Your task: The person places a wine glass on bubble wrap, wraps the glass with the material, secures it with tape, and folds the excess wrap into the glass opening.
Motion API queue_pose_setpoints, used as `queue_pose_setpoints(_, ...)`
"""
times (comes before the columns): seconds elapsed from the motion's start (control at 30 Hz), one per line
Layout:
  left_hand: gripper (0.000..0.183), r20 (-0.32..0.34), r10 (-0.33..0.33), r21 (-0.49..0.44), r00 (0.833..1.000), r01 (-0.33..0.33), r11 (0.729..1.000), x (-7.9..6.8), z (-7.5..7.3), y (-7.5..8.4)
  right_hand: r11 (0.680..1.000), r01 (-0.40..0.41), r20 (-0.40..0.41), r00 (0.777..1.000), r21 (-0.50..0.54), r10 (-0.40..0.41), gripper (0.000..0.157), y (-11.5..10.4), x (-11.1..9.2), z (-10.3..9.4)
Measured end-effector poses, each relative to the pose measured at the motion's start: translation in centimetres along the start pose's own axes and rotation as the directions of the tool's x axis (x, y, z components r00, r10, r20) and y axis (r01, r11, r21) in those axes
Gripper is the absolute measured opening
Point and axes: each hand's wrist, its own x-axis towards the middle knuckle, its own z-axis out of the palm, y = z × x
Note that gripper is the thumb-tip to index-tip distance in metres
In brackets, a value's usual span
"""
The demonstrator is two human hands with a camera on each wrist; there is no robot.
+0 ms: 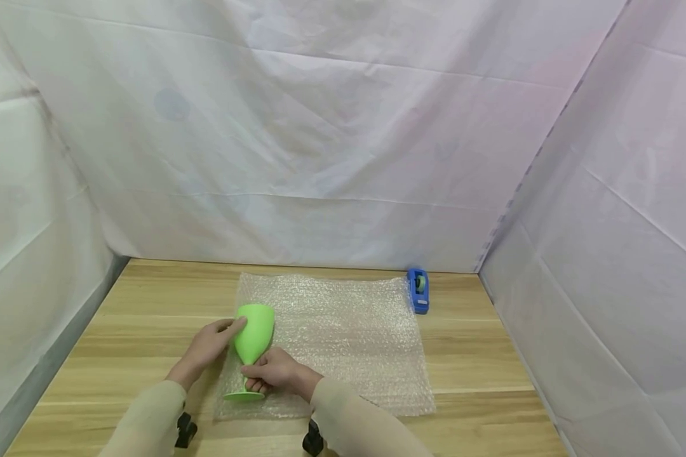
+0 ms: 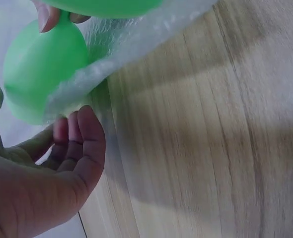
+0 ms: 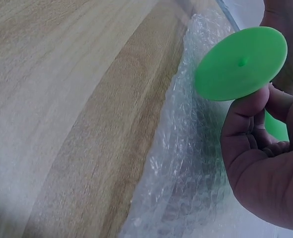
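A plain light-green goblet (image 1: 254, 330) lies over the left part of a bubble wrap sheet (image 1: 349, 343), its bowl pointing away and its foot towards me. My right hand (image 1: 277, 370) pinches the stem; the right wrist view shows the underside of the round foot (image 3: 243, 62) just above those fingers. On the other side, my left hand (image 1: 208, 346) is beside the bowl, thumb against it in the head view. In the left wrist view, its loosely bent fingers (image 2: 89, 139) are at the raised left edge of the wrap, with a gap between them and the thumb.
A blue tape dispenser (image 1: 418, 291) stands at the wrap's far right corner. Under everything is a wooden table (image 1: 480, 374). White cloth sheets (image 1: 320, 146) hang behind it and along both sides.
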Motion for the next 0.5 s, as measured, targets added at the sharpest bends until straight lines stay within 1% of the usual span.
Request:
queue_pose_setpoints(0.1, 0.095, -0.019, -0.008, 0.032, 1.000, 0.008, 0.999, 0.2, 0.2, 0.2, 1.000, 0.003, 0.006, 1.000, 0.003, -0.003, 0.038, 0.1, 0.1, 0.0)
queue_pose_setpoints(0.17, 0.096, -0.031, 0.002, 0.060, 1.000, -0.001, 0.998, 0.2, 0.3, 0.3, 1.000, 0.004, 0.005, 1.000, 0.001, -0.004, 0.038, 0.1, 0.1, 0.0)
queue_pose_setpoints(0.33, 0.096, -0.048, 0.006, 0.080, 0.999, -0.002, 0.997, 0.0, 0.4, 1.0, 1.000, 0.000, -0.011, 1.000, -0.003, 0.000, 0.036, 0.0, 0.0, -0.1)
queue_pose_setpoints(0.43, 0.095, -0.049, 0.006, 0.085, 0.999, -0.002, 0.996, -0.2, 0.4, 1.4, 1.000, -0.008, -0.032, 0.999, -0.028, 0.008, 0.037, -0.2, -0.3, -0.2)
queue_pose_setpoints(0.5, 0.094, -0.047, 0.007, 0.087, 0.999, -0.003, 0.996, -0.3, 0.5, 1.7, 0.998, -0.014, -0.063, 0.998, -0.064, 0.010, 0.040, -0.4, -0.5, -0.4)
